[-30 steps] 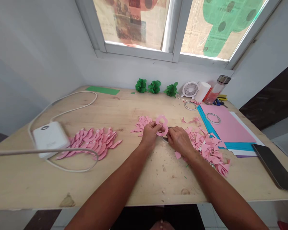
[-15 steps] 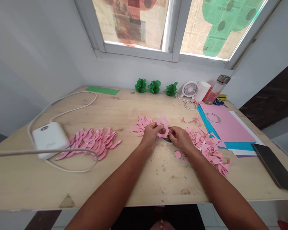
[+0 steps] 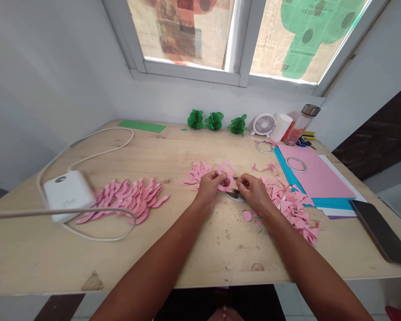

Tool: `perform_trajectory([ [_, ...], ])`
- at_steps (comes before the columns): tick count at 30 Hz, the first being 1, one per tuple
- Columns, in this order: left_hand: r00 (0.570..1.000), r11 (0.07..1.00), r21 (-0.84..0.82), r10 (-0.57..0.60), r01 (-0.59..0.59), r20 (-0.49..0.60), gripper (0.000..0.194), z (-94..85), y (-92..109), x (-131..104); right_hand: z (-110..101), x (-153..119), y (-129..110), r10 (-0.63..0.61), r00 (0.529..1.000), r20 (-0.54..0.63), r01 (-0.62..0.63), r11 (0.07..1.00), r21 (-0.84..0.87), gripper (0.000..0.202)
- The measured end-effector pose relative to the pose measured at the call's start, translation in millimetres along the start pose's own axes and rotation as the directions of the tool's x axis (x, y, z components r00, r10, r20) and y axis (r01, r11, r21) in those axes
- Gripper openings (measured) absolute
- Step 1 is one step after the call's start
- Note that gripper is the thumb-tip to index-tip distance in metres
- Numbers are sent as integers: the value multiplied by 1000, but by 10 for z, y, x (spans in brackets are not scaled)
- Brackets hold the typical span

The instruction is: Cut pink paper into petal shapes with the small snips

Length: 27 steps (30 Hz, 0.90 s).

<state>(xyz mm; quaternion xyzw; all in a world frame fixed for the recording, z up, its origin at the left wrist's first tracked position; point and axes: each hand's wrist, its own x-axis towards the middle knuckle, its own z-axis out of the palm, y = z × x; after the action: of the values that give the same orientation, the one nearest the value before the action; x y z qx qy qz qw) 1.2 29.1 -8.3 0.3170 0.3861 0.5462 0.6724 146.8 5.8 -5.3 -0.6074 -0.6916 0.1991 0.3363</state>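
Observation:
My left hand (image 3: 210,183) pinches a pink paper cutout (image 3: 227,168) between thumb and fingers. The cutout has a wavy outer edge and curves round an open middle. Just to its right, my right hand (image 3: 253,189) is closed with thumb and fingertips together; anything in that pinch is too small to make out. Under and beside the right fingertips lies a dark, shiny object (image 3: 233,192) on the table, partly hidden, its kind unclear. A small pile of curved pink paper pieces (image 3: 197,174) sits behind my left hand, and pink paper scraps (image 3: 292,205) are heaped beside my right wrist.
Layered pink petals (image 3: 137,200) lie left beside a white power bank (image 3: 68,194) with a looping cable. Green paper ornaments (image 3: 214,121), a small fan (image 3: 264,125) and a bottle (image 3: 302,125) stand behind. Coloured sheets (image 3: 324,178) and a phone (image 3: 381,232) are at right.
My right hand has shifted slightly to the right, away from the cutout, uncovering more of the dark object. My left hand still holds the cutout in nearly the same place.

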Motion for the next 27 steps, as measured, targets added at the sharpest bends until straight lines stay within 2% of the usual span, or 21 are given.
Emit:
perform_trajectory([
  [5,1000,1000,2,3,-3,1,13,-13,-16,20,7,4,21,45,998,37,-52,976,213,10],
  [12,999,1000,5,17,-17,28,16,-24,-16,21,19,5,-10,130,987,95,-160,868,471,14],
  [21,1000,1000,19,24,-24,20,16,-10,-3,3,23,0,-26,165,978,128,-208,818,536,17],
  [27,999,998,45,35,-36,23,15,-14,-1,13,-12,10,-68,166,984,62,-174,841,512,17],
])
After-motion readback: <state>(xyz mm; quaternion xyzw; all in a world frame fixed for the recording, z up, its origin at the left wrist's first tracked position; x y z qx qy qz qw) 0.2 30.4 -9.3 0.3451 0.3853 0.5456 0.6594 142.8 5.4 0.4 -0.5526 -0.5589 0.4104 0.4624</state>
